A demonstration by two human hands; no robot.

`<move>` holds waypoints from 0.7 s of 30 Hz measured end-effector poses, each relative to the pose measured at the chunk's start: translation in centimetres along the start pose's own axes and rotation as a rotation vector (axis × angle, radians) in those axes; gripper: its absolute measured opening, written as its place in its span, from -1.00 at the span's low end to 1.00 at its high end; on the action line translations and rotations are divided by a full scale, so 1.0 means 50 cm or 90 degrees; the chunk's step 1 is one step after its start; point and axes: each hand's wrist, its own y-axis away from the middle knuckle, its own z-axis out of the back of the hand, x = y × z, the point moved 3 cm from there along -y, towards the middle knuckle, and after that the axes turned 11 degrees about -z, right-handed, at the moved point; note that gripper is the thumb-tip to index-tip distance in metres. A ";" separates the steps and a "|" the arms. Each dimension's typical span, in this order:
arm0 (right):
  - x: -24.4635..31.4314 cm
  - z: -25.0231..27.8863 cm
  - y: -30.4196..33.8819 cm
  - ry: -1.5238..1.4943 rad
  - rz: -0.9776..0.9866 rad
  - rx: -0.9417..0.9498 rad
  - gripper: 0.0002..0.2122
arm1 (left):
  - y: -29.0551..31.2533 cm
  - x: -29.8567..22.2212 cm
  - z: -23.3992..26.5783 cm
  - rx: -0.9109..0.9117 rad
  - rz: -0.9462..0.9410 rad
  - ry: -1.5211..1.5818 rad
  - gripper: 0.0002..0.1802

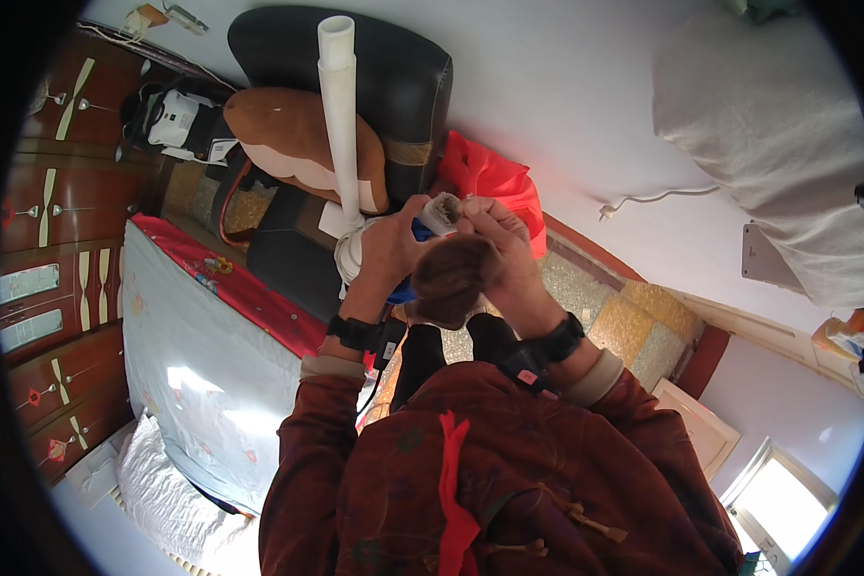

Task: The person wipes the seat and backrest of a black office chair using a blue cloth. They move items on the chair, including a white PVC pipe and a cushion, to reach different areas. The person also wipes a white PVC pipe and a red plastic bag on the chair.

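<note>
In my left hand (389,245) is a whitish, squarish piece (442,213) with a hollow end, and greyish fluff-like stuff shows inside it. My right hand (509,245) is closed, its thumb and fingertips pinched together at the rim of that opening; what they pinch is too small to make out. Just below hangs a brown, soft-looking thing (451,274) touching or close to my right palm; its kind is unclear. Beside my left hand rises a long white tube (338,125), with whitish coils (348,254) at its lower end. Something blue (420,230) shows partly behind my left fingers.
A black padded chair (413,86) with a brown cushion (278,130) stands ahead. A red bag (499,182) lies right of it. The bed (202,326) is at left, before dark red cabinets (53,211). A grey cloth (749,125) hangs at right near a plug cord (643,197).
</note>
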 end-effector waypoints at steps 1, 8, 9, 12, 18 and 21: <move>0.017 0.011 0.014 0.026 -0.012 0.046 -0.92 | -0.003 -0.003 0.000 -0.008 0.001 0.003 -0.32; 0.133 0.248 0.078 0.454 0.080 -0.203 -0.88 | -0.010 -0.005 -0.002 -0.002 0.023 0.011 -0.29; 0.144 0.299 0.078 0.494 0.083 -0.273 -0.88 | -0.011 -0.004 -0.003 0.000 0.024 0.015 -0.29; 0.174 0.450 0.104 0.585 0.093 -0.393 -0.84 | -0.013 -0.003 -0.004 -0.002 0.022 0.023 -0.29; 0.186 0.679 0.166 0.771 0.055 -0.653 -0.74 | -0.012 0.000 -0.005 0.030 0.054 0.001 -0.30; 0.192 0.736 0.193 0.920 0.054 -0.797 -0.76 | -0.012 -0.002 -0.003 0.035 0.067 0.001 -0.29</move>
